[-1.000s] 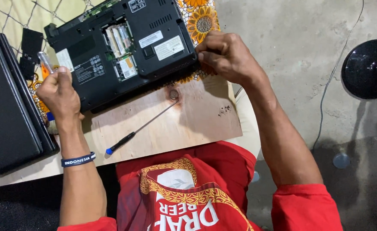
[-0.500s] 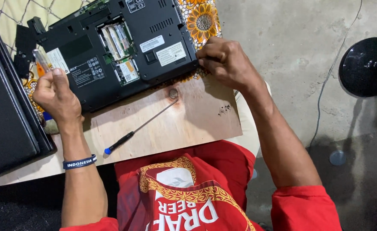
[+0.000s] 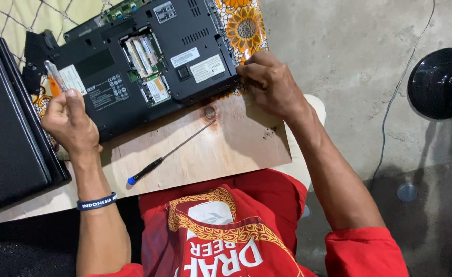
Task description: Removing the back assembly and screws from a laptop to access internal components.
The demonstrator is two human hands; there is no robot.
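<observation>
I see the black laptop [image 3: 149, 66] lying bottom-up on the wooden board [image 3: 220, 149], tilted so its near right corner points toward my right hand. Its underside has a cover off in the middle, baring green memory boards and silvery parts, with white stickers beside that opening and a vent grille toward the far edge. At the laptop's far edge a strip of green circuit board shows.

My right hand [image 3: 269, 84] rests at the laptop's near right corner, fingers curled together and pressed against its edge, gripping or steadying it; I cannot tell how far they wrap under.

My left hand [image 3: 72, 120] sits at the laptop's left edge, closed around a small tool with an orange grip [image 3: 55, 79] whose clear tip sticks up past my thumb.

A long thin screwdriver [image 3: 172, 151] with a black handle lies loose on the board just in front of the laptop. More closed black laptops [image 3: 10, 123] are stacked to its left.
</observation>
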